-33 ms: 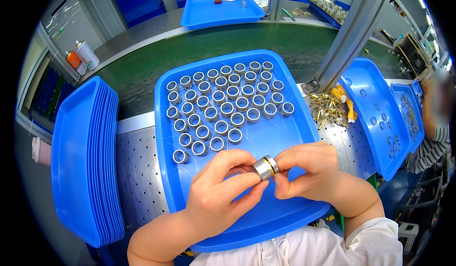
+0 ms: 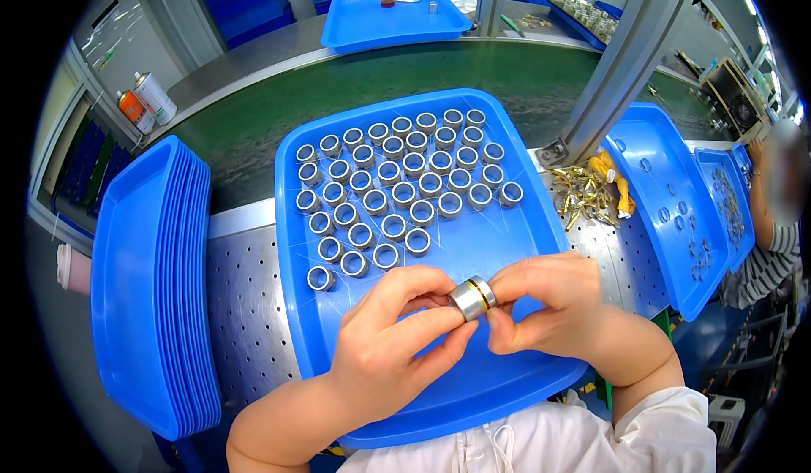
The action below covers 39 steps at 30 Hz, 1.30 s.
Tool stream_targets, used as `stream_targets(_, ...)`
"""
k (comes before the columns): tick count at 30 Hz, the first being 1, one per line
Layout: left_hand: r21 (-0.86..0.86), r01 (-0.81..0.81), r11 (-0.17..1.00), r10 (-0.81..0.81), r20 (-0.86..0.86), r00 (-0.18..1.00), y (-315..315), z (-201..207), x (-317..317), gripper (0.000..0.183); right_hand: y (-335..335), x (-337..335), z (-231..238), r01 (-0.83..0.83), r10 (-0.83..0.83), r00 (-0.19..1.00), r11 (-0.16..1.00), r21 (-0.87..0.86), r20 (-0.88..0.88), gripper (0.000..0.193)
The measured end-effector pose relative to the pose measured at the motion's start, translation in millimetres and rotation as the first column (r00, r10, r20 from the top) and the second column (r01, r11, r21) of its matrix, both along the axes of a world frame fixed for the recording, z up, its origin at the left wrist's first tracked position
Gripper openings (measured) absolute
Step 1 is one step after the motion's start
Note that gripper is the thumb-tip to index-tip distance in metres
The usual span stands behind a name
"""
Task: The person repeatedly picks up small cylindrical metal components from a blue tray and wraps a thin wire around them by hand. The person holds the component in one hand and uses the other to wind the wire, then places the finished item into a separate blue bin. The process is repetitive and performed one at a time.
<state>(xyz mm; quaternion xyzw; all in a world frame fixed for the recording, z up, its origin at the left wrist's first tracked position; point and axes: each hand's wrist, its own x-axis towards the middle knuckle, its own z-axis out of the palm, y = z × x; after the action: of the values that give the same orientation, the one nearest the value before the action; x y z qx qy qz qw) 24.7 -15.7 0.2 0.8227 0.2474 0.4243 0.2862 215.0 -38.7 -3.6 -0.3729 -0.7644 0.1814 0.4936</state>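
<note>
Between my two hands a short metal sleeve (image 2: 470, 299) lies on its side, with a dark groove and a yellowish band near its right end. My left hand (image 2: 393, 329) is closed on its left end, thumb and fingers pinching it. The fingers of my right hand (image 2: 545, 300) close on its right end. Both hands are above the near part of a large blue tray (image 2: 456, 397). Farther back in that tray stand several similar metal sleeves (image 2: 389, 172) in loose rows, their round openings facing up.
A stack of blue trays (image 2: 152, 296) stands at the left. Small brass-coloured parts (image 2: 583, 194) lie heaped right of my tray, beside a metal post (image 2: 629, 59). Another blue tray (image 2: 676, 220) holds rings. A green conveyor belt (image 2: 253, 135) runs behind. A co-worker (image 2: 773, 228) is at far right.
</note>
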Motion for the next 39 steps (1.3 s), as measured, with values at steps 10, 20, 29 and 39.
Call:
stream_targets(10, 0.176, -0.038, 0.984, 0.044, -0.032, 0.998, 5.0, -2.8, -1.5, 0.025, 2.1, 3.5, 2.7, 0.019, -0.021, 1.000, 0.987, -0.158, -0.011, 0.016)
stream_targets(20, 0.287, -0.035, 0.957, 0.038, -0.007, 0.999, 5.6, -3.8, 2.1, 0.026, 1.9, 3.2, 3.2, -0.005, -0.006, 0.998, 0.985, -0.175, -0.060, 0.013)
stream_targets(29, 0.318, -0.023, 0.948, 0.027, -0.008, 1.000, 5.2, -4.6, 2.5, 0.027, 2.3, 3.5, 3.4, -0.005, -0.001, 0.999, 0.990, -0.142, -0.041, 0.012)
stream_targets(39, 0.342, -0.007, 0.940, 0.011, -0.010, 1.000, 3.9, -5.6, 3.3, 0.028, 0.9, 2.1, 3.0, 0.005, -0.009, 0.999, 0.994, -0.109, -0.038, 0.014)
